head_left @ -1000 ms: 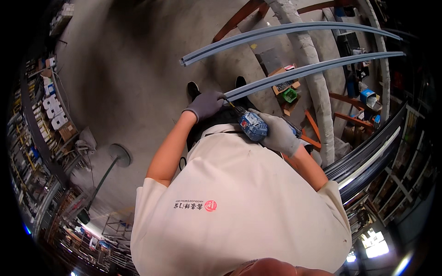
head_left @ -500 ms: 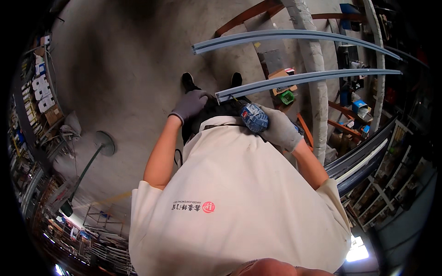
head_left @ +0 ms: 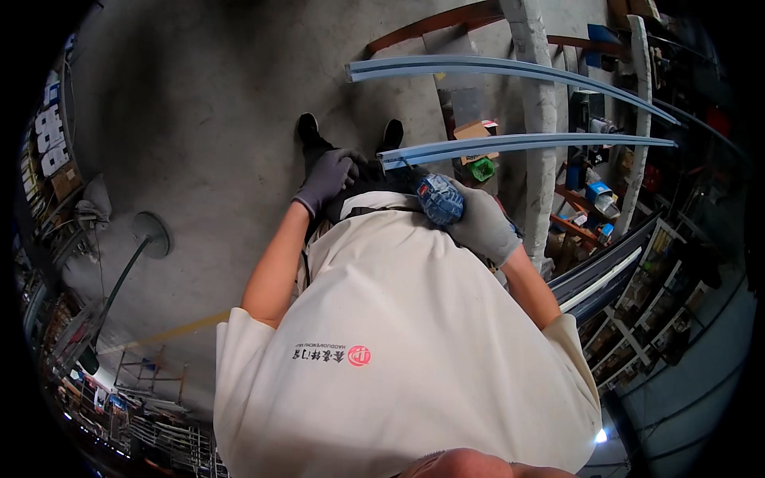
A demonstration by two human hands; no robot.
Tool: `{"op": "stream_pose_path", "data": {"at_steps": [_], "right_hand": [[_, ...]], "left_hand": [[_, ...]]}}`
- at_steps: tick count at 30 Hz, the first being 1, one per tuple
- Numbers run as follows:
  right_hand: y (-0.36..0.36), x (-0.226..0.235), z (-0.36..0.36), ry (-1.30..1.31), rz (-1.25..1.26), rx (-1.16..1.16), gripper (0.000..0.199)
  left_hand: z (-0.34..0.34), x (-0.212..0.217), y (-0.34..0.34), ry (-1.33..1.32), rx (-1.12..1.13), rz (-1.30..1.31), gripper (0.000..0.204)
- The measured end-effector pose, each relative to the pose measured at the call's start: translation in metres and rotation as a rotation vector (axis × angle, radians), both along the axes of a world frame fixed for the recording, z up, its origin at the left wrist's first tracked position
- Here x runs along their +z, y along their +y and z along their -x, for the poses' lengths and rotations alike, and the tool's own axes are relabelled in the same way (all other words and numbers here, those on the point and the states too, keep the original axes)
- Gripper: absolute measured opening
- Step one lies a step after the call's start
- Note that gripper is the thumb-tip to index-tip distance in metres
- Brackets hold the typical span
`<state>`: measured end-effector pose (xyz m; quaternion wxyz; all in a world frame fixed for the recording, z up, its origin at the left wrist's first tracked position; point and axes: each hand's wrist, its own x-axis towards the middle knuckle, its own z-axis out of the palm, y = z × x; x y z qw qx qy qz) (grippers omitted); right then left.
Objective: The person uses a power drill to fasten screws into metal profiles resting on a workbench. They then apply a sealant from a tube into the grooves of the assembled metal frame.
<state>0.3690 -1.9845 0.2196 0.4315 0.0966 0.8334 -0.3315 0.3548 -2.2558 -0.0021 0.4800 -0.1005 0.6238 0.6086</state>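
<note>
My right hand (head_left: pixel 484 226), in a grey glove, is wrapped round a cordless drill (head_left: pixel 440 199) with a blue patterned body. The drill's thin bit points up and left to the near edge of the closer grey metal profile (head_left: pixel 510 143), near its left end. Whether the bit touches the metal I cannot tell. Left of that profile end, in front of my waist, is my left hand (head_left: pixel 328 180) in a darker grey glove. Its fingers are curled, and what they hold, if anything, is hidden. A second grey profile (head_left: pixel 494 68) lies farther off, roughly alongside the first.
White-wrapped rack bars (head_left: pixel 539 159) cross under both profiles. Beyond them are an open cardboard box (head_left: pixel 472 142), a green container (head_left: pixel 482 168) and a blue box (head_left: pixel 599 193). A round-based stand (head_left: pixel 151 233) is on the floor at left. Dark long profiles (head_left: pixel 602 279) lie at right.
The whole view has shifted a little, with the floor and rack sliding left. The left hand's fingers look more curled. The drill stays in my right hand at the near profile's end.
</note>
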Motion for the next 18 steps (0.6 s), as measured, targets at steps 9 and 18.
{"op": "stream_pose_path", "data": {"at_steps": [9,18], "right_hand": [[0.002,-0.010,-0.010,0.087,0.086,-0.087,0.059],[0.013,0.014,-0.022,0.200,0.050,-0.063,0.069]], "left_hand": [[0.014,0.018,-0.008,0.016,0.057,-0.032,0.026],[0.021,0.025,-0.015,0.002,0.136,-0.155,0.027]]}}
